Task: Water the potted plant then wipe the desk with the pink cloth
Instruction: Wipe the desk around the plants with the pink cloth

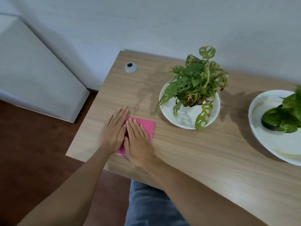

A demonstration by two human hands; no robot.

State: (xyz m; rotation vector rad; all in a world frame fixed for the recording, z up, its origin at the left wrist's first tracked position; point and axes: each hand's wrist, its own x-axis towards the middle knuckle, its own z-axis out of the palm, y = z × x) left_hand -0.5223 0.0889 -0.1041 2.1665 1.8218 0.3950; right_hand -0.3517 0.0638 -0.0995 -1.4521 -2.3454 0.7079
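Both hands are laid flat, palms down, on the pink cloth [147,127] near the left front part of the table [203,157]. The left hand [114,132] is spread with fingers straight and close together; its fingertips reach past the cloth's far left edge onto bare wood, and only its inner side rests on the cloth. The right hand [138,141] is pressed flat on the cloth's middle, fingers extended, nothing gripped by either hand. The two hands are touching side by side. The cloth is seen as a folded square, its right corner left uncovered.

A faint wet smear [143,93] is visible on the wood beyond the hands. The potted plant [195,82], with holed green leaves, some browned, is set in a white pot on a white saucer [166,110], right of the cloth and apart from it. A second white plate [267,144] with a dark green leafy plant [283,118] is cut off at the right edge. A round silver cable grommet [130,67] is set in the far left corner of the table. Blue jeans [146,206] are seen below the table edge.
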